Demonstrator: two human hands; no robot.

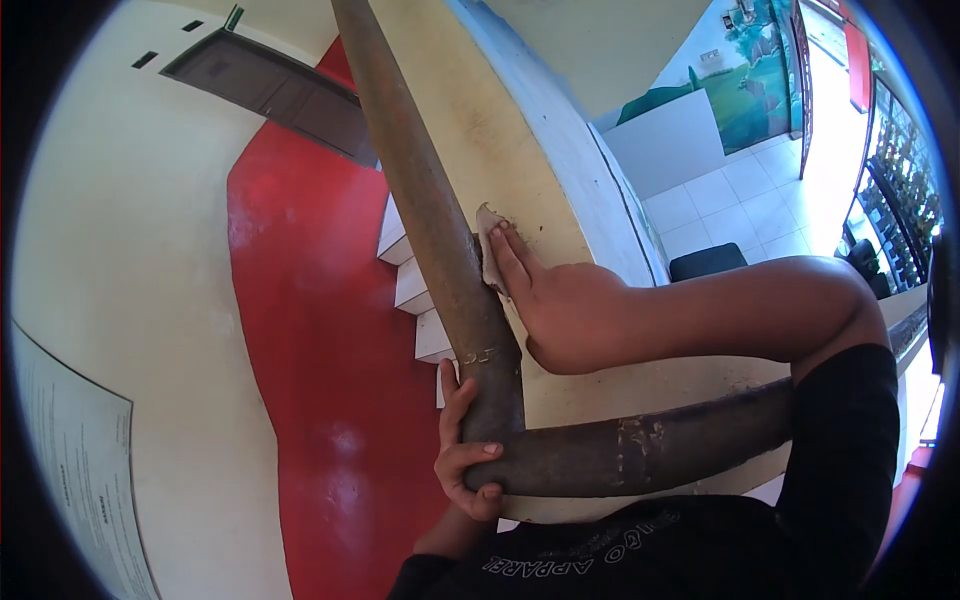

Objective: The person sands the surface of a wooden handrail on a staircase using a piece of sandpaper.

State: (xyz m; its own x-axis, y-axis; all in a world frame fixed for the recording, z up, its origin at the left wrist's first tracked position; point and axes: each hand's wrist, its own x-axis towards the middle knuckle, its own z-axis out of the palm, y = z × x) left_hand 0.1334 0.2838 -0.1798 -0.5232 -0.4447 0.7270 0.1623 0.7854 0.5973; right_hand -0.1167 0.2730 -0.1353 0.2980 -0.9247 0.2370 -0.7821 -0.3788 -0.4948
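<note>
The left hand (462,455) curls around the near corner of a brown rail (425,190), its fingers spread a little over the surface. The right hand (565,310) holds a pale scrap (490,255), its fingers nearly straight and close together on it; whether the scrap is cloth or paper, I cannot tell. The thumb of this hand is hidden. The scrap lies at the right side of the rail, between the fingers and the cream wall (555,215) that runs beside it.

From the corner, one length of the rail runs to the far side of the scene, and another runs right, in front of the person's black shirt (600,550). Pale scuffs mark both lengths near the corner.

Left of the rail are white steps (412,290) and a red painted patch (320,330) on the wall. A brown door (265,90) is at the far left, and a printed poster (85,470) at the near left. At the far right, a painted mural (752,75) stands above a tiled floor (715,205).
</note>
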